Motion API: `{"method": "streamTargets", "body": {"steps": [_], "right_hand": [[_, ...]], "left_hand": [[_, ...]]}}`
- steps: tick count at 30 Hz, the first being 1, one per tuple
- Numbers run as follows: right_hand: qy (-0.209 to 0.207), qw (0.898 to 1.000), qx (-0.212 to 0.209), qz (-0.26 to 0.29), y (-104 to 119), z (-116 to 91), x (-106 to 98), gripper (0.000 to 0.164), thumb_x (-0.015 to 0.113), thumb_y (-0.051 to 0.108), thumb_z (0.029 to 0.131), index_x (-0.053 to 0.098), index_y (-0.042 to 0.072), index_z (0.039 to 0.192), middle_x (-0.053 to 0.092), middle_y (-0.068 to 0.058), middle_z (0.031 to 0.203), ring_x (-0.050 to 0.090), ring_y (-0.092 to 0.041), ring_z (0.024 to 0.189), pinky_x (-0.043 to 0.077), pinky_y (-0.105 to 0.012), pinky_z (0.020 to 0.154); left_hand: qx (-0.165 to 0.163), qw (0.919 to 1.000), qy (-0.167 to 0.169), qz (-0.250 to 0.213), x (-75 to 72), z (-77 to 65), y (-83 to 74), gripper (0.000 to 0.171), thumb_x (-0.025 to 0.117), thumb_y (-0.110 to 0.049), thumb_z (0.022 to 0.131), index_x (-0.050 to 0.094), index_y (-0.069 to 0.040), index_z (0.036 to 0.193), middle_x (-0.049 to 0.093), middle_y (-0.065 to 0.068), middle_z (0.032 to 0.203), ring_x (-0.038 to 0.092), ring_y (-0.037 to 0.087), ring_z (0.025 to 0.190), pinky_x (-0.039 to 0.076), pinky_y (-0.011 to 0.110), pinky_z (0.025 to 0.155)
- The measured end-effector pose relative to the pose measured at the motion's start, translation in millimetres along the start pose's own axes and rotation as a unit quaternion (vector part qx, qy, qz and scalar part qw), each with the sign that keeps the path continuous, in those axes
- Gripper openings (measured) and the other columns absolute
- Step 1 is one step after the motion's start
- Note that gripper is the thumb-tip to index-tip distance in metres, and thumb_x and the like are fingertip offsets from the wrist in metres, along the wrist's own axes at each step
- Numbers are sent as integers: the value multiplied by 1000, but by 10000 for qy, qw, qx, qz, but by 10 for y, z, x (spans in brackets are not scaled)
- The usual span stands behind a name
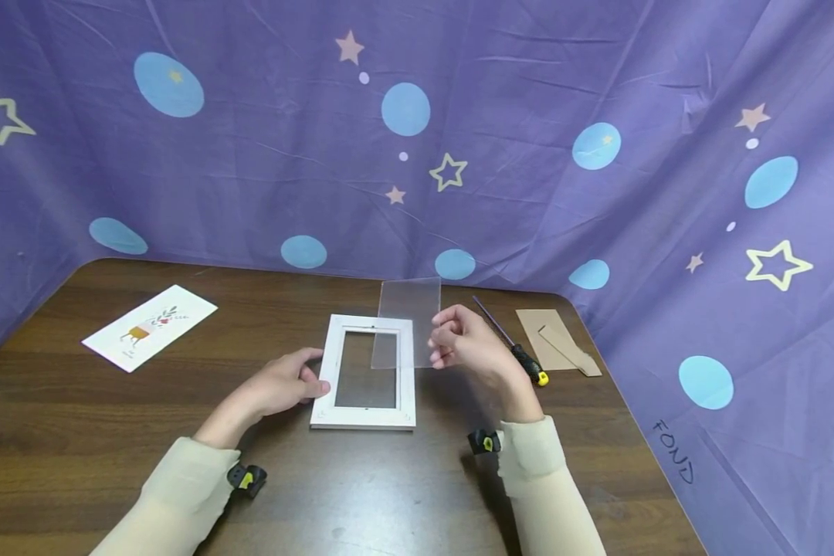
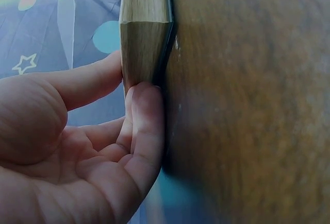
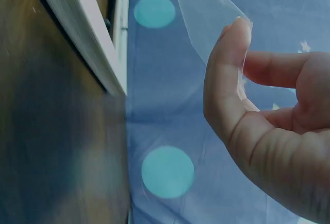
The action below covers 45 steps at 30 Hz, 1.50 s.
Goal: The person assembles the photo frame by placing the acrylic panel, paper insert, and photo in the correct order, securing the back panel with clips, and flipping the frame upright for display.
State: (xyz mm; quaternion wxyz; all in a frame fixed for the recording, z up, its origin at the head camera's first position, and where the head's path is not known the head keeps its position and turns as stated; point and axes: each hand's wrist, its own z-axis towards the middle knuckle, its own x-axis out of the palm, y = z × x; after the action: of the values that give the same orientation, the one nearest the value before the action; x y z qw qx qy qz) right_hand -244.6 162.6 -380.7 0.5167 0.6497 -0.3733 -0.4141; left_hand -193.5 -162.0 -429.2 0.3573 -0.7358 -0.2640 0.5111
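A white picture frame (image 1: 406, 386) lies on the wooden table, its middle opening showing the dark tabletop. At its left edge my left hand (image 1: 281, 384) grips it; the left wrist view has the thumb on the upper face and the fingers against the side of the frame (image 2: 147, 44). My right hand (image 1: 476, 344) pinches a clear plastic sheet (image 1: 408, 301) by its right edge, between thumb and fingers. The sheet is held up above the frame and overlaps its upper right part in the head view. In the right wrist view the sheet (image 3: 203, 7) appears tilted, apart from the frame.
A card with an animal drawing (image 1: 149, 328) lies at the left of the table (image 1: 76, 448). Right of my right hand are a screwdriver (image 1: 524, 359) with a black and yellow handle and a brown backing board (image 1: 556, 336). A purple curtain (image 1: 250, 154) hangs behind.
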Motion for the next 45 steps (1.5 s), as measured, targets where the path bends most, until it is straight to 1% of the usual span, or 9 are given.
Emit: {"method": "streamTargets", "body": {"steps": [5,7,12,17,22,27,36,42,45], "right_hand": [[172,9998,39,60,-35,39,150,34,54,-4,104,42,-13,135,62,-14,91,67,-20,69,65,-34,68],[222,9997,71,80,-50,51,197,33,54,-4,103,42,-12,133,61,-14,90,67,-21,69,65,-34,68],[291,9994,161,131,-102,84,308,28,55,-5,101,45,-6,127,61,-13,89,67,-20,67,65,-34,67],[421,9982,354,234,-143,107,391,31,57,-8,98,43,-5,126,62,-12,87,68,-20,67,64,-33,67],[566,9970,468,235,-159,107,431,35,55,-8,99,40,-10,130,62,-13,88,68,-21,69,65,-33,68],[672,9960,550,203,-198,118,453,33,55,-5,101,40,-9,130,61,-13,91,68,-21,70,65,-33,70],[694,9953,661,141,-226,129,496,34,58,-8,97,42,-7,128,62,-14,92,68,-21,69,66,-34,70],[755,9945,714,89,-240,132,511,42,61,-11,95,40,-12,132,61,-15,93,68,-21,69,66,-34,69],[765,9945,713,75,-244,133,517,43,61,-12,95,40,-12,132,61,-16,92,68,-21,68,66,-34,69]], "left_hand": [[39,10000,-1,-7,-2,0,2,75,76,-19,97,39,10,156,68,10,96,65,22,83,53,34,72],[68,10000,13,-7,-3,5,8,75,76,-19,98,39,11,156,68,11,95,65,23,82,53,34,72],[-35,10000,49,-38,-1,20,15,74,75,-19,98,39,9,156,68,10,96,65,22,84,53,32,73],[-44,9999,53,-87,-4,15,16,74,75,-18,98,39,9,156,68,11,96,65,23,85,54,33,73],[-37,10000,36,-69,-5,9,4,74,76,-19,98,39,9,156,68,11,97,66,23,86,53,34,74],[-20,10000,30,-62,-7,7,1,75,76,-20,98,39,9,156,68,11,97,65,23,85,53,34,73],[63,9999,28,-90,-4,-2,4,74,75,-19,98,39,10,155,68,11,97,65,23,85,53,34,73],[69,9999,42,-74,-5,2,15,74,76,-20,98,39,9,156,68,10,97,65,22,85,53,34,74],[59,9999,53,-87,-5,2,18,74,76,-19,98,39,9,156,68,10,97,64,23,85,53,34,74]]}}
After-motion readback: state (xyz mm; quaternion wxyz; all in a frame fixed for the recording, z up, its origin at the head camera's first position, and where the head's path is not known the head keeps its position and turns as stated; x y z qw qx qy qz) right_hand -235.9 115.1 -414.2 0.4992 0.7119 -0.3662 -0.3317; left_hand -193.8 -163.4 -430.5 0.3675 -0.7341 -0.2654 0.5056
